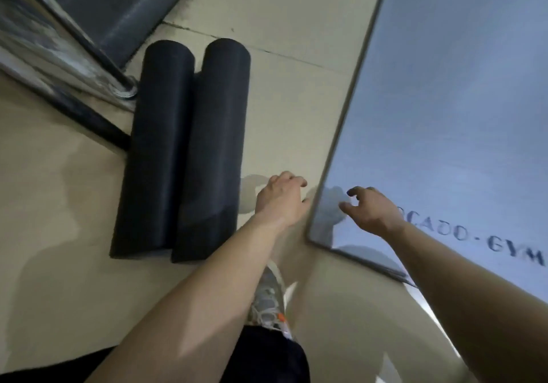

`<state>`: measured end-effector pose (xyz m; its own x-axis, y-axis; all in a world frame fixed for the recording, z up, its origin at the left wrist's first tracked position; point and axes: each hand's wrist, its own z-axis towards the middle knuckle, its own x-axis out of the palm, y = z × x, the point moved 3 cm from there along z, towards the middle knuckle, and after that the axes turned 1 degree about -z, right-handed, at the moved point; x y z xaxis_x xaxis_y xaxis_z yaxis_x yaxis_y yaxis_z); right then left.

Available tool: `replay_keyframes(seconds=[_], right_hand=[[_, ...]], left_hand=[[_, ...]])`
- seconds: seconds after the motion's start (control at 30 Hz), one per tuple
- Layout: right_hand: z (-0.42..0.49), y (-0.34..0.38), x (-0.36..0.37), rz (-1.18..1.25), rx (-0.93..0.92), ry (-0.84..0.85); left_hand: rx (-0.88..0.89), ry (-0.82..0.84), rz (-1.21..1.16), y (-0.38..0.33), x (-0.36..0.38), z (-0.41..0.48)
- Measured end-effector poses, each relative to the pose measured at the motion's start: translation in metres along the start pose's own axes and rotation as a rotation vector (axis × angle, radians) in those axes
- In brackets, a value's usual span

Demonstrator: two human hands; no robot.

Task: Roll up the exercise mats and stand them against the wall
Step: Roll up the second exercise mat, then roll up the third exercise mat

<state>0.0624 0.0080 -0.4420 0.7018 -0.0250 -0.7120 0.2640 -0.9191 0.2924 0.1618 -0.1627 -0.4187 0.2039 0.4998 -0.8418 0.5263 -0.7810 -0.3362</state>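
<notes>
Two rolled black mats [157, 151] [213, 151] lie side by side on the beige floor at the left. A grey-blue mat [444, 100] with dark printed lettering lies flat on the right, its near corner by my hands. My left hand [280, 197] hovers over the bare floor just left of that mat's edge, fingers curled and holding nothing. My right hand [367, 209] is over the mat's near corner, fingers spread and bent, holding nothing.
A shiny metal post with a round foot [124, 90] and a dark panel [112, 5] stand at the upper left beside the rolled mats. My shoe [268, 302] is on the floor below my hands. Beige floor [59, 234] stretches left.
</notes>
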Motion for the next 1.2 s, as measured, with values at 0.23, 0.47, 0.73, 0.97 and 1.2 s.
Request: replay_keyframes(seconds=[0.23, 0.47, 0.73, 0.97, 1.2], right_hand=[[-0.048, -0.220, 0.013, -0.089, 0.270, 0.039], [-0.067, -0.297, 0.043, -0.269, 0.147, -0.063], [-0.068, -0.301, 0.020, -0.220, 0.014, 0.020], [-0.076, -0.291, -0.026, -0.081, 0.045, -0.437], [-0.023, -0.271, -0.060, -0.224, 0.113, -0.852]], left_hand=[[0.328, 0.372, 0.249, -0.144, 0.129, 0.006], [0.385, 0.355, 0.576, -0.183, 0.187, 0.005], [0.554, 0.423, 0.441, -0.182, 0.146, 0.013], [0.548, -0.080, 0.232, -0.191, 0.117, 0.024], [0.572, -0.396, 0.498, -0.212, 0.114, 0.053]])
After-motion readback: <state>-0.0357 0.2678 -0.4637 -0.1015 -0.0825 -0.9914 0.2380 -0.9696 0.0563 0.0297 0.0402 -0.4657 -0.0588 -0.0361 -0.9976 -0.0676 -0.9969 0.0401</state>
